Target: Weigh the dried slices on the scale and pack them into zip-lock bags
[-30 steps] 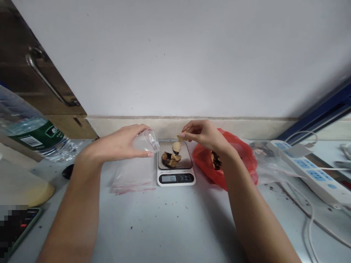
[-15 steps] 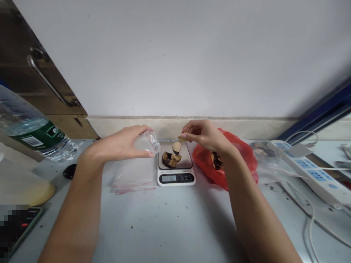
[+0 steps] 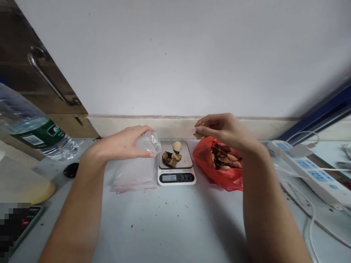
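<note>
My left hand (image 3: 117,143) is curled round a small clear zip-lock bag (image 3: 152,141), its thumb and fingers at the bag's mouth. Pinched between the fingertips of my right hand (image 3: 223,128) is a dried tan shell piece (image 3: 197,135), just above a red plastic bag (image 3: 201,155). Many dark brown dried shell pieces (image 3: 225,159) fill that bag. A white digital scale (image 3: 177,182) stands between my hands, its display seeming to read 10.0. On its metal plate lie a few dried shell pieces (image 3: 170,159) and one pale rounded piece (image 3: 177,147).
A stack of flat zip-lock bags (image 3: 134,177) lies left of the scale. Further left are a water bottle (image 3: 41,131) and a black mouse-like object (image 3: 71,170). On the right sit a power strip (image 3: 315,173) and white cables (image 3: 311,215). Behind rises a wall (image 3: 175,65).
My right hand has moved right, from over the scale's plate to above the red bag, still pinching the shell piece. My left hand and the scale are nearly unmoved.
</note>
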### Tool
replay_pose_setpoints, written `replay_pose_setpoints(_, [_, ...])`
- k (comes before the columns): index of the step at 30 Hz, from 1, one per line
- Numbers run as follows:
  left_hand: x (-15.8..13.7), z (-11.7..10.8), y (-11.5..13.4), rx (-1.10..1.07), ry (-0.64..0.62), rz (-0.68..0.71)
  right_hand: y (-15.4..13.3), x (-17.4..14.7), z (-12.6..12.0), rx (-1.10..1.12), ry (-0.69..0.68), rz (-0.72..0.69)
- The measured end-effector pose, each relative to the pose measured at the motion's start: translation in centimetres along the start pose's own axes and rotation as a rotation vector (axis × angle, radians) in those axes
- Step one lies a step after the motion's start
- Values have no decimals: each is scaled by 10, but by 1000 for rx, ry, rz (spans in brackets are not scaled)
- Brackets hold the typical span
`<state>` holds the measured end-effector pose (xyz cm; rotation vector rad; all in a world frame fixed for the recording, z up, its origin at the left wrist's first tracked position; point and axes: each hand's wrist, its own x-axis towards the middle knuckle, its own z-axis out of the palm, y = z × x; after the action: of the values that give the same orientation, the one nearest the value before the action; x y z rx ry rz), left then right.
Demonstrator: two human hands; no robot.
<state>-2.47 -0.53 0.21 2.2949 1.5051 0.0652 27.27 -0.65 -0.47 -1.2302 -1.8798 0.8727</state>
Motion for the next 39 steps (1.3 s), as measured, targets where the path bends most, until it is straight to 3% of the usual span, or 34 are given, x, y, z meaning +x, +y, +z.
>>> replay_pose_setpoints(3, [0, 0, -1, -3, -1, -2, 4, -9, -17, -140, -35, 45])
replay_pose_setpoints(7, [0, 0, 0, -3, 1, -6, 16, -15, -35, -558, -157, 248])
replay_pose_setpoints(10, [0, 1, 2, 5, 1, -2, 17, -13, -35, -734, -73, 326])
replay_pose_setpoints(13, [1, 1, 3, 4, -9, 2, 6, -7, -17, -687, -38, 274])
replay_pose_setpoints(17, [1, 1, 4, -8, -13, -1, -8, 5, 27, -511, -109, 190])
replay_pose_setpoints(21, [-1, 1, 3, -16, -2, 4, -10, 14, 67, -580, -258, 276])
replay_pose_setpoints(24, [0, 1, 2, -11, 2, 10, -5, 19, 82, -637, -311, 308])
replay_pose_setpoints(32, [6, 9, 6, -30, -82, 15, 7, 24, 81, -557, -367, 256])
replay_pose_setpoints(39, [16, 22, 5, -35, -120, 66, -4, 21, 63, -464, -355, 192])
